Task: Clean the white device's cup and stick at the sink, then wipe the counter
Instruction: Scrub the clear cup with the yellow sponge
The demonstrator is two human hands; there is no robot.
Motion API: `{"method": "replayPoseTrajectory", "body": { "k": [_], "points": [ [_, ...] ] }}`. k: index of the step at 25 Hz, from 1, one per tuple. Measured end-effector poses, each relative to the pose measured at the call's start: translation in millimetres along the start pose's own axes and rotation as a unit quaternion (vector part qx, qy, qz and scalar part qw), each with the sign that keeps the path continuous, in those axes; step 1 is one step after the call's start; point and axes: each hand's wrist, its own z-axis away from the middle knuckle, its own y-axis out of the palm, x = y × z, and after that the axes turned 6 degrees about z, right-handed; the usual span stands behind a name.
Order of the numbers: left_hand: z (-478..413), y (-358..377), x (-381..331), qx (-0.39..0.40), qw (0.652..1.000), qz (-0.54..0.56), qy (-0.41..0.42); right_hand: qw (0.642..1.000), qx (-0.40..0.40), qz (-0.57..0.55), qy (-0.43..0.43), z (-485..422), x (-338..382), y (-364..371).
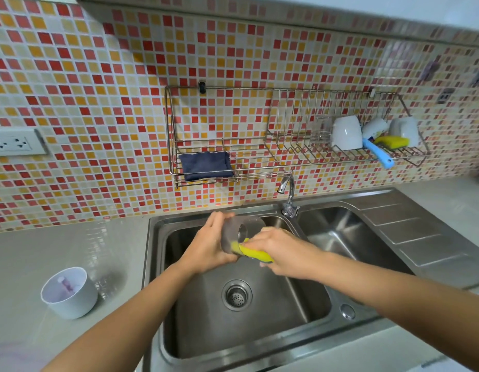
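Over the left basin of the steel sink (pixel 157 264), my left hand (pixel 208 248) grips a clear, greyish cup (pixel 233 232) tilted on its side, its mouth facing right. My right hand (pixel 278 251) holds a yellow sponge (pixel 253 252) and presses it against the cup's rim. A white round device base (pixel 69 292) with purple residue inside stands on the grey counter (pixel 45 251) to the left of the sink. I see no stick anywhere.
A chrome tap (pixel 288 194) rises between the two basins. On the tiled wall a wire rack (pixel 259 159) carries a folded dark blue cloth (pixel 206 165), white mugs (pixel 347 132), a glass, a blue-handled brush (pixel 377 153) and another yellow sponge (pixel 392 142). A wall socket (pixel 14 143) sits at left.
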Motion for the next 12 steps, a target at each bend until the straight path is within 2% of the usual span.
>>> {"method": "replayPoseTrajectory", "body": {
  "k": [2, 4, 7, 12],
  "points": [
    [-2.2, 6.4, -5.7, 0.009, 1.000, -0.003, 0.007, 0.992, -0.011, 0.114, -0.044, -2.4, -0.5, -0.8],
    [-4.9, 8.3, -9.1, 0.016, 1.000, -0.004, 0.012, 0.983, -0.038, 0.167, -0.070, -1.5, -7.7, 0.3],
    [-8.2, 6.6, -10.2, -0.005, 1.000, 0.008, 0.011, 0.977, -0.037, 0.199, -0.066, 1.3, -8.9, -3.1],
    [-8.8, 17.9, -14.5, -0.024, 0.998, 0.040, 0.035, 0.968, -0.110, 0.198, -0.106, 5.1, -18.3, -1.9]
  ]
}}
